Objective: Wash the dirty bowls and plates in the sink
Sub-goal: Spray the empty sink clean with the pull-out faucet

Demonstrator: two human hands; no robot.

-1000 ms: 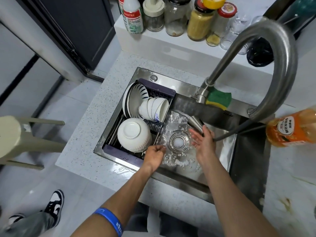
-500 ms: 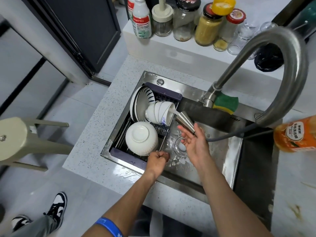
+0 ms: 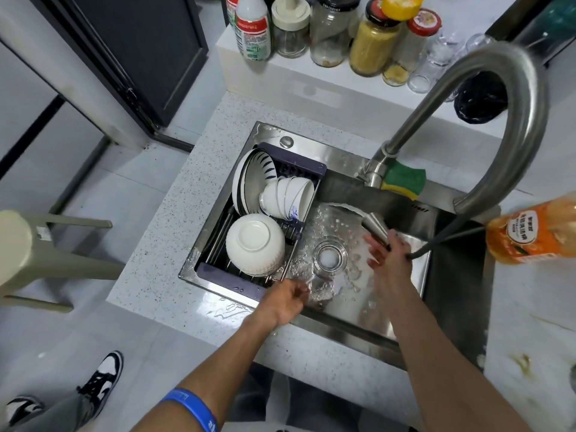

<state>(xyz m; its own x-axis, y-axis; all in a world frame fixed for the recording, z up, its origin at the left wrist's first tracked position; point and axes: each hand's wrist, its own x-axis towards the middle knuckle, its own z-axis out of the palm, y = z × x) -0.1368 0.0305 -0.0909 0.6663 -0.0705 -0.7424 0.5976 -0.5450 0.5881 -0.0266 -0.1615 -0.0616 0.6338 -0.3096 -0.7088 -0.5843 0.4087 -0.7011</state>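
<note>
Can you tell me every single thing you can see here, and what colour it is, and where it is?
Sink: one, steel, in the speckled counter.
Rack: one, purple, sink's left side.
Plates: a few, white with blue, standing in rack.
Small bowls: a nested stack, white, on its side.
Big bowl: white, upside down in rack.
Sponge: one, green-yellow, by faucet base.
Faucet: one, steel, arching over.
Orange bottle: one, right counter.
Jars: several, back ledge.
Stool: beige, left.
Left hand: near front edge.
Right hand: grips sprayer.

Head camera looks steeply down, close above sink [image 3: 389, 319].
</note>
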